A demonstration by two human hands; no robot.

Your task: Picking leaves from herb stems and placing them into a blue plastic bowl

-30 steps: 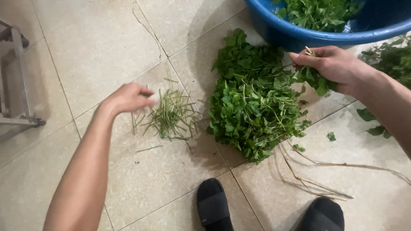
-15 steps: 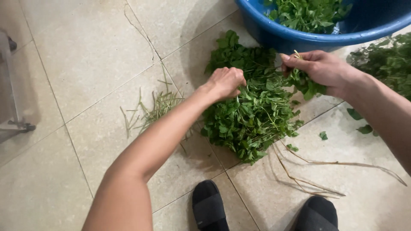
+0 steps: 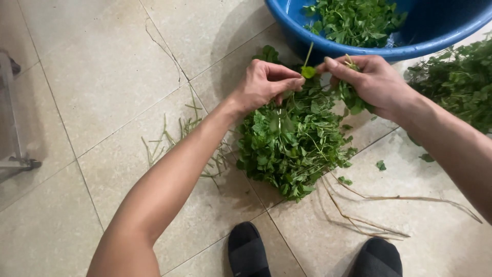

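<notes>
A heap of green leafy herbs (image 3: 292, 146) lies on the tiled floor in front of me. My left hand (image 3: 264, 84) hovers over its far end, pinching a thin sprig (image 3: 308, 69) between thumb and fingers. My right hand (image 3: 371, 82) faces it, closed around a small bunch of leafy stems (image 3: 353, 100), its thumb and forefinger touching the same sprig. Behind both hands stands a blue plastic basin (image 3: 328, 46) with picked green leaves (image 3: 353, 20) inside.
Bare discarded stems (image 3: 187, 136) are scattered on the tiles left of the heap. Long dry straw strands (image 3: 369, 205) lie to its right. More greens (image 3: 458, 82) are piled at the right edge. My black shoes (image 3: 248, 251) are at the bottom. A metal frame leg (image 3: 15, 128) stands far left.
My left hand came from the pile of bare stems across to the heap, then up to meet my right hand at a sprig. My right hand stayed near the basin.
</notes>
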